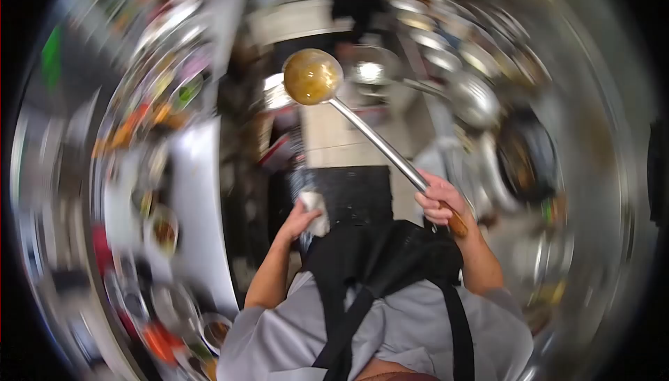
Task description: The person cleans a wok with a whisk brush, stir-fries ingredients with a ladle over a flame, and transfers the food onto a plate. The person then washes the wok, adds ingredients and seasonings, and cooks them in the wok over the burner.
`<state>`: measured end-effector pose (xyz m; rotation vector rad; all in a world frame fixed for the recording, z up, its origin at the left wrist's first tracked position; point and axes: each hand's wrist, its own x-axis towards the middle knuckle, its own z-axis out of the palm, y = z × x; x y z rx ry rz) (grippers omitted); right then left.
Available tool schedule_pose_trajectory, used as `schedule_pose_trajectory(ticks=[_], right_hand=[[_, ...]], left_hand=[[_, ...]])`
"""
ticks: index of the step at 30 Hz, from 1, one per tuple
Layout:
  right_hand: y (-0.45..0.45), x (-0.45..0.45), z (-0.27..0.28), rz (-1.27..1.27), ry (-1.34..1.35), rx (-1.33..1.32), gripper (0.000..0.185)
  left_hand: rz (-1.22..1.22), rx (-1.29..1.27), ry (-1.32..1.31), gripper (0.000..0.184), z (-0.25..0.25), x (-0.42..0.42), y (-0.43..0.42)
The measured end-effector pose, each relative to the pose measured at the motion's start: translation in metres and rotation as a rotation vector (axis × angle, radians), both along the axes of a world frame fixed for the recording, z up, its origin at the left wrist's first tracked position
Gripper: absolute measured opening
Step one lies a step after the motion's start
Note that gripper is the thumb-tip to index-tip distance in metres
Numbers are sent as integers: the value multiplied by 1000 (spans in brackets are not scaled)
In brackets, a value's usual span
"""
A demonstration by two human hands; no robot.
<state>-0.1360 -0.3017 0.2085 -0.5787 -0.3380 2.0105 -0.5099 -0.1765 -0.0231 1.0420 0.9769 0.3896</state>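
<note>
My right hand point(440, 198) is wrapped round the wooden-ended handle of a long metal ladle point(376, 140). The ladle's bowl points forward and to the left, full of a yellow-brown liquid point(311, 78) with a shiny surface. It is held up over the floor between the two counters. Low on the left, beside my black apron point(383, 252), my left hand point(300, 221) grips a white cloth point(315, 212).
On the left runs a steel counter point(198, 193) with many blurred bowls and food containers. The right side holds a dark wok point(526, 154) and a metal strainer or ladle point(474, 98). Ahead, a person in dark trousers point(352, 8) stands in the aisle. A black mat point(359, 189) lies on the floor.
</note>
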Motion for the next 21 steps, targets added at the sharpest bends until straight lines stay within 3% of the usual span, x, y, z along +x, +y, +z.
schedule_pose_trajectory(ticks=[3,5,6,10,11,15,19,21], right_hand=[[-100,47,13,-474,-250,-2,74],[-149,63,2,-830,-455,-83,78],[-157,67,4,-964,-664,-83,77],[-243,139,-38,-1450,-1133,-520,69],[-267,156,-43,-1489,-1184,-642,70],[-348,230,-40,-1499,-1403,-939,71],[-371,315,-34,-1287,-1659,-1163,69],[-377,377,-73,-1163,-1881,-1207,53]], left_hand=[[-173,-7,-105,65,-5,76,28],[-281,96,-126,63,19,142,31],[-313,148,-96,62,19,166,39],[-453,376,25,60,12,294,47],[-399,466,-14,51,11,326,45],[-421,537,-72,58,28,430,55],[-614,526,-83,55,20,501,84],[-739,507,-94,53,6,527,99]])
